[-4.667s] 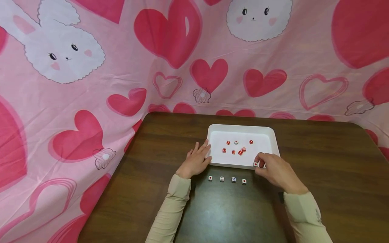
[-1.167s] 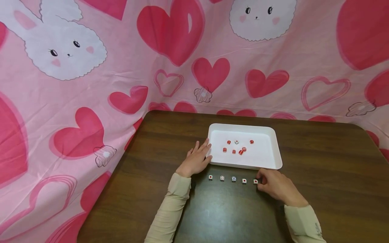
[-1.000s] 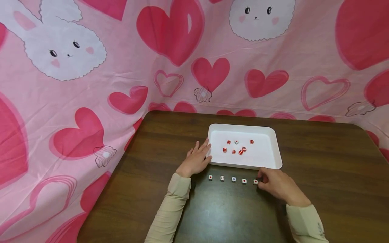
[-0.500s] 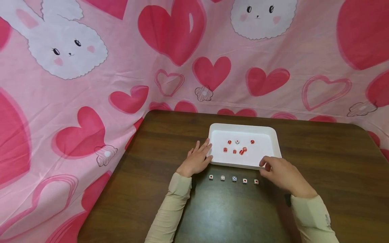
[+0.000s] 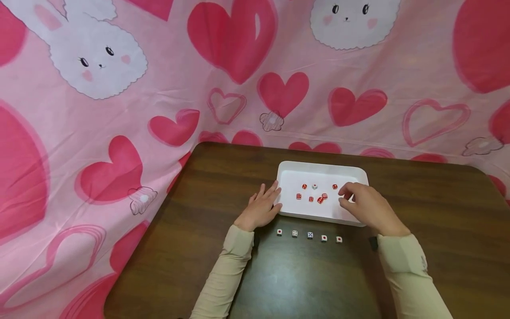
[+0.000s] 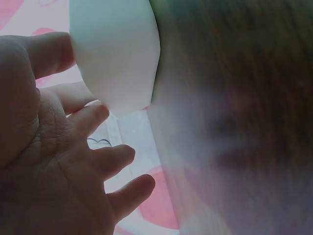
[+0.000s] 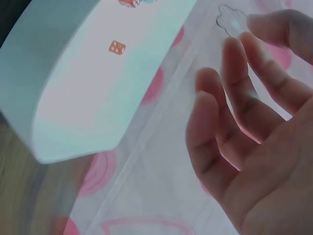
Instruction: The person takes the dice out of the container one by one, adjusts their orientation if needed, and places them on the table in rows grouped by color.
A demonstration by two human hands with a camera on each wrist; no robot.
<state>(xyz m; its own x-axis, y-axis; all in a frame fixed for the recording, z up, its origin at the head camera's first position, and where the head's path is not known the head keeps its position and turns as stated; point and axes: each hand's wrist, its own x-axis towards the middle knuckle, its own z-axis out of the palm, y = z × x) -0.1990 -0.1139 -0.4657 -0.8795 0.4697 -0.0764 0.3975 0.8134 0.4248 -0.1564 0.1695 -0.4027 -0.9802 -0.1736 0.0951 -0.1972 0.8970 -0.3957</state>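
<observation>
My left hand rests with spread fingers at the left wall of a white tray; in the left wrist view its thumb and fingertips touch the tray's outer side. Over the tray's right part hovers my right hand, fingers loosely bent and apart, with nothing between them in the right wrist view. Inside the tray lie several red dice and one white die. The nearest to my right hand is a red die. In front of the tray, several white dice stand in a spaced row, ending at a red-pipped die.
The dark wooden table spreads around the tray on all sides. A pink cloth with hearts and rabbit faces hangs behind and to the left of the table.
My right hand has put a white die from the tray's front edge down at the row's right end, let go, and risen back over the tray. My left hand stays at the tray.
</observation>
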